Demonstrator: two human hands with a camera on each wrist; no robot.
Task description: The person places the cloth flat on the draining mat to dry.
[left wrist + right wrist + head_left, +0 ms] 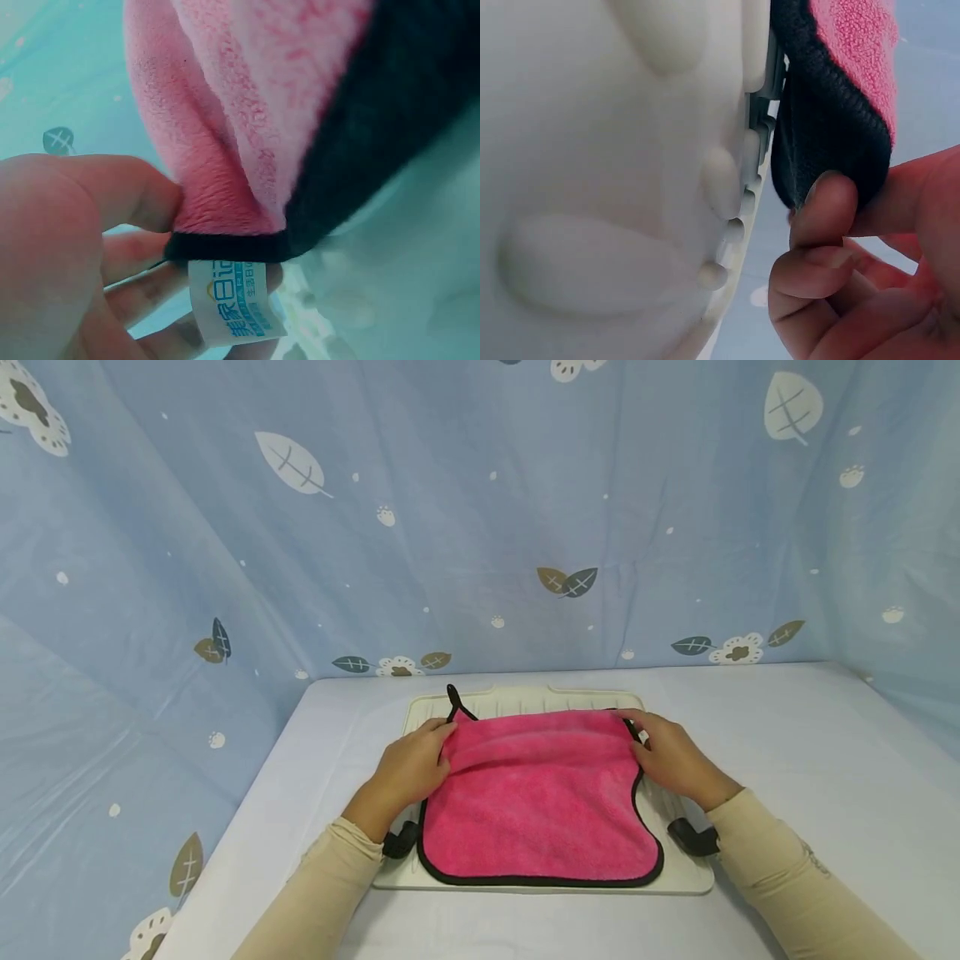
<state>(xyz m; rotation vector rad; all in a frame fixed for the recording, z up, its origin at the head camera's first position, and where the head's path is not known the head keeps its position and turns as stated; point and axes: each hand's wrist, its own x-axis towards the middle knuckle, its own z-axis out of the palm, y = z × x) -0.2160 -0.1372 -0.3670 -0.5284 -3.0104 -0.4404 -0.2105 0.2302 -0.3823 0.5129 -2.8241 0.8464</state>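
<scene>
A pink plush towel (540, 818) with black trim lies over a cream ribbed board (686, 872), its far part raised in folds between the hands. My left hand (408, 764) pinches the towel's left side, close to a black hanging loop (453, 696). In the left wrist view, a white label (236, 304) with blue print hangs from the pinched trim, in front of the fingers (139, 187). On the right side, my right hand (671, 756) pinches the trimmed edge. The right wrist view shows that black trim (832, 142) between thumb and finger, beside the board's edge.
Black wrist-worn pieces show beside the left sleeve (322, 885) and the right sleeve (787, 868). A white-covered table (817, 760) carries the board. Behind it hangs a blue curtain (480, 527) with leaf and flower prints, which continues along both sides.
</scene>
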